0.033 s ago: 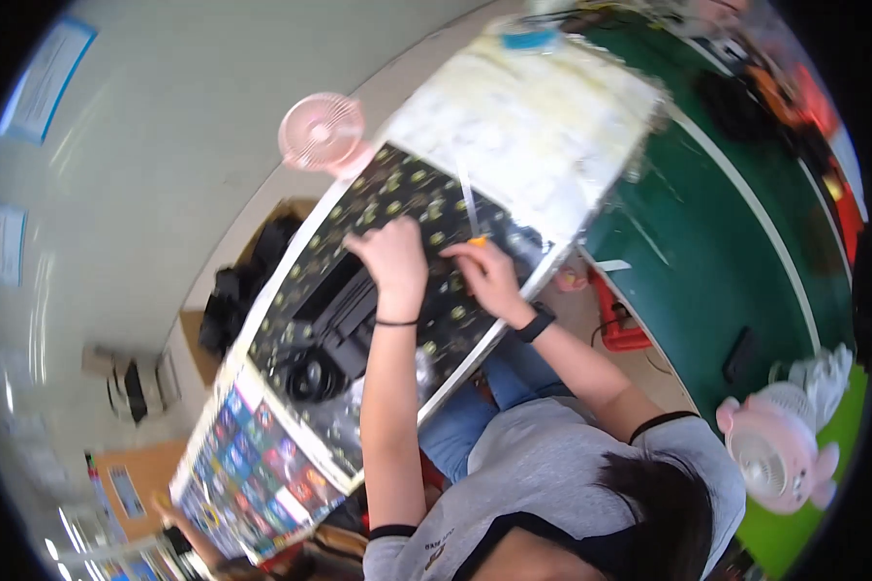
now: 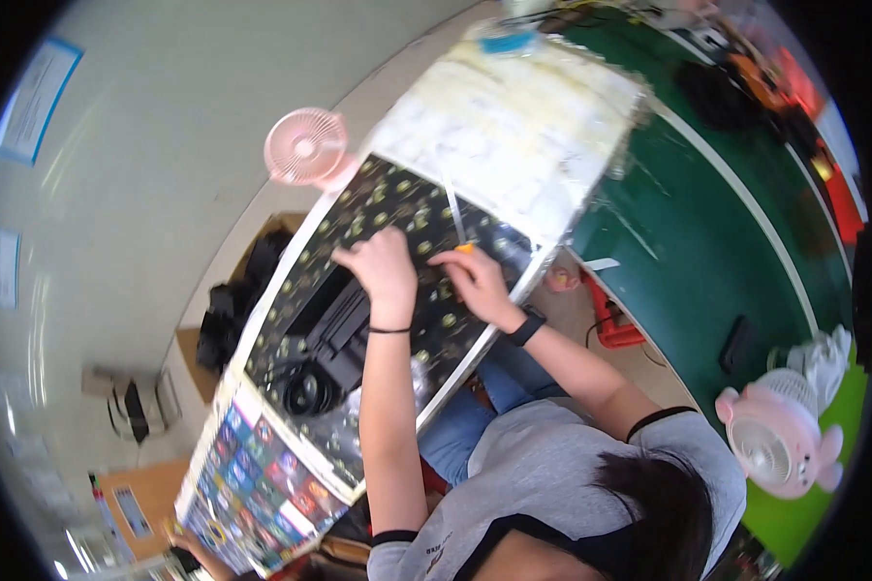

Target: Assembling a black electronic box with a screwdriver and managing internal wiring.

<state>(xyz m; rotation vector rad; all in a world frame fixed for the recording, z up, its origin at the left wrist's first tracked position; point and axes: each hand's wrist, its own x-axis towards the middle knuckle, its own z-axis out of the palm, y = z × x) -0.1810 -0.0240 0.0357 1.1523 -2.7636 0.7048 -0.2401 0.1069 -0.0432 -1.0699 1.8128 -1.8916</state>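
My left hand (image 2: pixel 385 268) is over the black patterned mat (image 2: pixel 397 189), just beyond some flat black devices (image 2: pixel 344 334) lying side by side. Its thumb sticks out to the left, while the other fingers point down out of sight, so what they hold, if anything, is hidden. My right hand (image 2: pixel 477 283) hovers to the right with its index finger and thumb apart. Beside its knuckles shows the orange-yellow end of a long thin pale tool (image 2: pixel 453 208); whether they touch I cannot tell. A coiled black cable (image 2: pixel 310 389) rests left of my left forearm.
A pink fan (image 2: pixel 306 147) stands at the table's far-left edge. White sheeting (image 2: pixel 513 116) covers the far end. Card-like pictures (image 2: pixel 271 470) cover the near-left end, where another person's hand (image 2: pixel 176 533) shows. A green table (image 2: pixel 707 252) at right bears a pink animal-shaped fan (image 2: pixel 770 436).
The whole scene has shifted slightly left in the view. Both hands stay in nearly the same place over the mat.
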